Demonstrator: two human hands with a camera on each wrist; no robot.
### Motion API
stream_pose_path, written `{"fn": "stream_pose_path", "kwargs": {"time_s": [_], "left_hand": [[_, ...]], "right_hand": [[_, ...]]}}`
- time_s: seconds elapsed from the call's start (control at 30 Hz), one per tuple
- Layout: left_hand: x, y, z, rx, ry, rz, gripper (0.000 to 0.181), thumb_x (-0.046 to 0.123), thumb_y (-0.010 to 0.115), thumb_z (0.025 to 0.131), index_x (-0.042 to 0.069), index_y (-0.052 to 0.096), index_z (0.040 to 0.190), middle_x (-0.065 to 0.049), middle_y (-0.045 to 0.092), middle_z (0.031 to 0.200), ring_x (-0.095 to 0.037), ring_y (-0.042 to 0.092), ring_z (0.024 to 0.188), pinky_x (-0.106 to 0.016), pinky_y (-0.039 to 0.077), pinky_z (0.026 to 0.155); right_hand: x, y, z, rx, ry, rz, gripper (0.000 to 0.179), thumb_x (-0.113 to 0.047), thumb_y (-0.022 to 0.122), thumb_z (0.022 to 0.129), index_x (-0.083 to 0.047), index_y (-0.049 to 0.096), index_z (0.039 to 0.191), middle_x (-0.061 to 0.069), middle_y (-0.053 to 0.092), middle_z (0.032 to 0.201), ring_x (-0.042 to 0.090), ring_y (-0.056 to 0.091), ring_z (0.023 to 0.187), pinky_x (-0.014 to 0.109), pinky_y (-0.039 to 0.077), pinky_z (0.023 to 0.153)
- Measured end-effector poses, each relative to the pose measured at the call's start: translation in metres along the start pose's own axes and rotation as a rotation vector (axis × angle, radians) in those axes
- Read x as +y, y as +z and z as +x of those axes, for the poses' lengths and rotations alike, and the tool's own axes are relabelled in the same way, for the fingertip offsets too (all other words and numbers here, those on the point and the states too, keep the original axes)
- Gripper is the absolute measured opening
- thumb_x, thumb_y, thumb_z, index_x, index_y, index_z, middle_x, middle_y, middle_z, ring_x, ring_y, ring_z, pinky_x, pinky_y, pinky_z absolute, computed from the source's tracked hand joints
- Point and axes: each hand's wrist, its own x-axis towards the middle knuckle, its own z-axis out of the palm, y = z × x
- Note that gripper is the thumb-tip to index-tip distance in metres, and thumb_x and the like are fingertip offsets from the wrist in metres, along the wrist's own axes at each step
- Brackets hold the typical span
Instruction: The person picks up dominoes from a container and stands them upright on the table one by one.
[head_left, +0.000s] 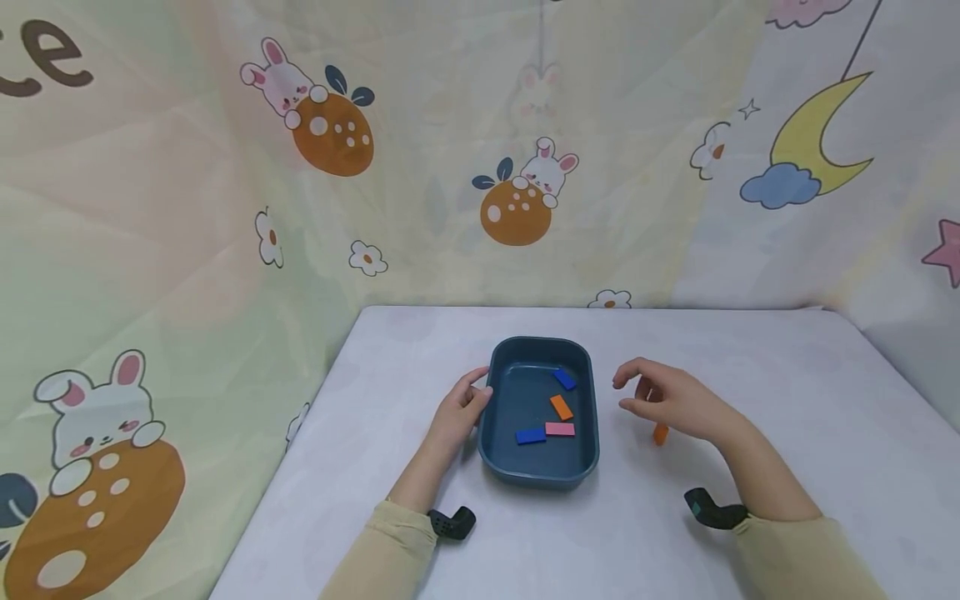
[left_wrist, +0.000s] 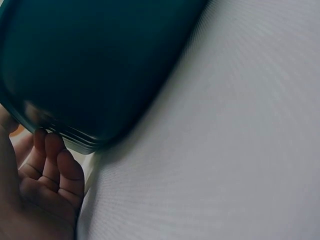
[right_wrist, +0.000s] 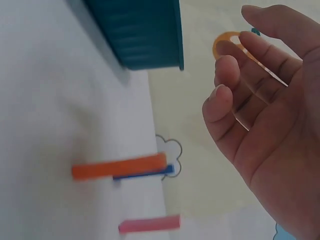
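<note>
A dark blue tray (head_left: pixel 538 479) stands on the table with flat blocks on its floor: a blue block (head_left: pixel 565 378), an orange block (head_left: pixel 561 407), a pink block (head_left: pixel 559 429) and another blue block (head_left: pixel 531 436). My left hand (head_left: pixel 459 408) grips its left side, thumb at the rim and fingertips against the outer wall. To the right of the tray hovers my right hand (head_left: pixel 678 402), fingers loosely bent, holding nothing. Below it, partly hidden, is an upright orange block (head_left: pixel 660 434). In the right wrist view, a blue block (right_wrist: pixel 145 173) and a pink block (right_wrist: pixel 150 224) also stand there.
A white cloth covers the table (head_left: pixel 615 542). Behind it and at the left hangs a printed fabric wall (head_left: pixel 435 100) with rabbits and flowers. Both wrists carry small black devices, one being the left wrist device (head_left: pixel 453 523).
</note>
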Motion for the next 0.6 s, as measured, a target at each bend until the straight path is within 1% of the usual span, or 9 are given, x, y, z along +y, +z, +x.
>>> {"fn": "stream_pose_path", "kwargs": {"time_s": [0.13,0.2,0.37,0.5,0.6], "left_hand": [[0.001,-0.001,-0.001,-0.009,0.021,-0.02,0.044,0.047,0.06,0.095,0.038,0.053,0.138,-0.003,0.062,0.088,-0.018,0.056,0.073,-0.029,0.047,0.066],[0.001,-0.001,-0.001,-0.014,0.034,-0.033,0.044,0.046,0.06,0.096,0.037,0.053,0.138,-0.004,0.062,0.088,-0.018,0.055,0.073,-0.029,0.046,0.065],[0.002,-0.002,-0.001,-0.018,0.028,-0.03,0.045,0.047,0.06,0.095,0.038,0.053,0.138,-0.004,0.063,0.089,-0.017,0.056,0.073,-0.029,0.046,0.065],[0.002,-0.002,-0.001,-0.018,0.021,-0.021,0.044,0.045,0.06,0.096,0.038,0.053,0.139,-0.003,0.063,0.09,-0.018,0.057,0.074,-0.03,0.047,0.067],[0.002,-0.002,-0.001,-0.014,0.024,-0.015,0.043,0.044,0.06,0.096,0.039,0.052,0.138,-0.002,0.063,0.09,-0.018,0.057,0.074,-0.03,0.047,0.066]], "right_hand": [[-0.011,0.004,0.013,-0.045,-0.004,0.003,0.032,-0.026,0.072,0.09,-0.023,0.06,0.119,-0.003,0.063,0.102,0.017,0.058,0.08,0.028,0.052,0.066],[-0.016,0.007,0.02,-0.065,-0.005,0.004,0.033,-0.026,0.073,0.089,-0.023,0.06,0.119,-0.002,0.063,0.101,0.017,0.058,0.08,0.029,0.052,0.067],[-0.027,0.013,0.035,-0.124,-0.032,0.032,0.031,-0.029,0.073,0.089,-0.026,0.06,0.117,0.0,0.063,0.097,0.017,0.059,0.081,0.031,0.053,0.07],[-0.037,0.018,0.049,-0.183,-0.062,0.058,0.028,-0.03,0.072,0.091,-0.028,0.06,0.117,0.002,0.065,0.103,0.018,0.059,0.085,0.033,0.053,0.076],[-0.044,0.022,0.059,-0.227,-0.067,0.061,0.027,-0.032,0.071,0.091,-0.03,0.061,0.116,0.003,0.065,0.108,0.018,0.059,0.09,0.034,0.052,0.079]]}}
